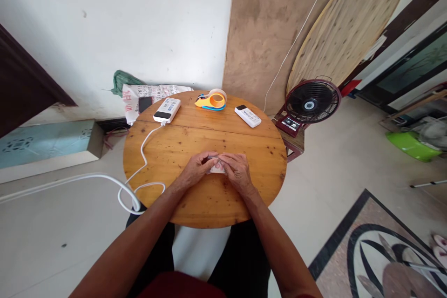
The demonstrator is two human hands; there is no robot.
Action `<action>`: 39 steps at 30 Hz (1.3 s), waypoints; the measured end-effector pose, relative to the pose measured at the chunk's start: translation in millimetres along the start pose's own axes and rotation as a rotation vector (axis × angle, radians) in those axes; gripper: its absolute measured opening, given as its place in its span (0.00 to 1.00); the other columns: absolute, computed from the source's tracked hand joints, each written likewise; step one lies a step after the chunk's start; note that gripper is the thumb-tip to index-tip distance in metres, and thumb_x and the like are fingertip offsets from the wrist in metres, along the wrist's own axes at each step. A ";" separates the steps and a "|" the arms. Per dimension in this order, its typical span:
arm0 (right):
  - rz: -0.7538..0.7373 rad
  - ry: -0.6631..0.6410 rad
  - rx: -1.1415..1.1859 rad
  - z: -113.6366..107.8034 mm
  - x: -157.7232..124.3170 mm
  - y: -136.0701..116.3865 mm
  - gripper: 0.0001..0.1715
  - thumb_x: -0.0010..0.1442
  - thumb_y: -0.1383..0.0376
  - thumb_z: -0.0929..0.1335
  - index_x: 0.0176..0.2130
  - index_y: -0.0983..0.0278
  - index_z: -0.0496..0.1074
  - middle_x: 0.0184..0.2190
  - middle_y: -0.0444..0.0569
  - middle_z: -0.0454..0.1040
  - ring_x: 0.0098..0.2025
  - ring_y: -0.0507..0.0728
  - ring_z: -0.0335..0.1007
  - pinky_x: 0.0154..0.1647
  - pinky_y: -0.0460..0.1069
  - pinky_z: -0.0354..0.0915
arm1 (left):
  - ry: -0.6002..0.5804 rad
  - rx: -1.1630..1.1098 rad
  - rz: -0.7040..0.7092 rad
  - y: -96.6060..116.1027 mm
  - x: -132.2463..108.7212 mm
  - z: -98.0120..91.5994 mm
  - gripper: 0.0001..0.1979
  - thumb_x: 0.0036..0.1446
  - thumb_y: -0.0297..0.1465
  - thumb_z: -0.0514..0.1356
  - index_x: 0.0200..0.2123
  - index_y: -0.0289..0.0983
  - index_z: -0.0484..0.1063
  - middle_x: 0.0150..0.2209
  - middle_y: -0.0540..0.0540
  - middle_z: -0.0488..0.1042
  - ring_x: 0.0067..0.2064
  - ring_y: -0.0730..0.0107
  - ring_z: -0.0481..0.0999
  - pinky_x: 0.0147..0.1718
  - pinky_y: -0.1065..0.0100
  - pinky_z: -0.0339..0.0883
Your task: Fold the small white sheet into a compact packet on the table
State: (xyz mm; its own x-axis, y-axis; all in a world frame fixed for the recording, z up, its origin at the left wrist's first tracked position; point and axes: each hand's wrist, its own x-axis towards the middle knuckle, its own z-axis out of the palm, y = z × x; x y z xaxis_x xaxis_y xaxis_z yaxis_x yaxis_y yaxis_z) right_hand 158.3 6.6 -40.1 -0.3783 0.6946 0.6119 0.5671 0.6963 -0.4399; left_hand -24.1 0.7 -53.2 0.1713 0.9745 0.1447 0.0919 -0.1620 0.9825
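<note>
You sit at the round wooden table [209, 209], and both your hands are together near its middle, on the side closer to your body. Between them is the small packet [218, 167], flat in shape, pale with some reddish printing. Your left hand [199, 167] holds it from its left side, with the fingers bent and the thumb lying over the upper left part. Your right hand [238, 170] holds it from the right side, also with bent fingers, and its thumb reaches toward the upper part. The tips of both hands come close to each other above the far edge of the packet, so only its near portion is visible; whether it rests on the wood I cannot tell.

Beyond your hands, well apart from them, lie three things. At the left is the white device [171, 106] with a dark panel, and the white cable [143, 151] is plugged in it. The orange and blue tape dispenser [212, 101] is at the far middle, and the second white device [248, 116] is to the right.
</note>
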 end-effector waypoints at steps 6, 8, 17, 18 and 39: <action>-0.087 -0.046 -0.094 -1.6 -1.1 -1.6 0.16 0.64 0.68 0.63 0.49 0.58 0.73 0.47 0.50 0.77 0.49 0.56 0.71 0.52 0.55 0.58 | 0.053 0.184 0.055 4.8 1.4 0.2 0.19 0.57 0.41 0.56 0.43 0.34 0.76 0.44 0.42 0.78 0.47 0.59 0.74 0.51 0.60 0.65; -0.101 -0.075 -0.094 -3.0 -1.9 -1.6 0.17 0.63 0.67 0.63 0.50 0.57 0.72 0.49 0.50 0.76 0.51 0.56 0.70 0.55 0.56 0.57 | 0.046 0.200 0.066 2.7 2.3 0.2 0.19 0.58 0.42 0.54 0.43 0.36 0.76 0.43 0.44 0.78 0.46 0.60 0.74 0.51 0.61 0.65; -0.139 -0.122 -0.114 -7.0 -2.7 0.5 0.16 0.60 0.60 0.67 0.48 0.56 0.73 0.55 0.52 0.70 0.55 0.60 0.65 0.57 0.60 0.57 | 0.093 0.151 0.013 -5.8 4.1 0.7 0.21 0.58 0.43 0.54 0.46 0.37 0.75 0.44 0.43 0.78 0.47 0.59 0.74 0.52 0.58 0.65; -0.139 -0.131 -0.126 -7.5 -2.2 0.3 0.16 0.60 0.59 0.67 0.48 0.56 0.73 0.56 0.52 0.69 0.57 0.60 0.64 0.57 0.60 0.57 | 0.094 0.154 0.010 -5.2 3.7 0.7 0.21 0.58 0.43 0.54 0.46 0.36 0.75 0.45 0.43 0.77 0.47 0.59 0.74 0.52 0.58 0.65; -0.133 -0.106 -0.192 4.5 -2.7 -7.0 0.15 0.65 0.67 0.62 0.50 0.59 0.70 0.51 0.51 0.74 0.59 0.59 0.62 0.54 0.57 0.52 | 0.079 0.002 0.033 -8.4 0.1 2.2 0.29 0.56 0.38 0.57 0.59 0.34 0.60 0.53 0.38 0.70 0.49 0.63 0.72 0.51 0.59 0.65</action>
State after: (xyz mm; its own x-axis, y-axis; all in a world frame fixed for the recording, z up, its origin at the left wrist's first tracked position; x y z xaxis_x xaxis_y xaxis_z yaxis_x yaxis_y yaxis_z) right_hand 152.2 0.7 -41.6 -0.5275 0.6215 0.5792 0.6320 0.7427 -0.2212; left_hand -22.6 1.8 -61.7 0.0966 0.9777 0.1863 0.0890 -0.1949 0.9768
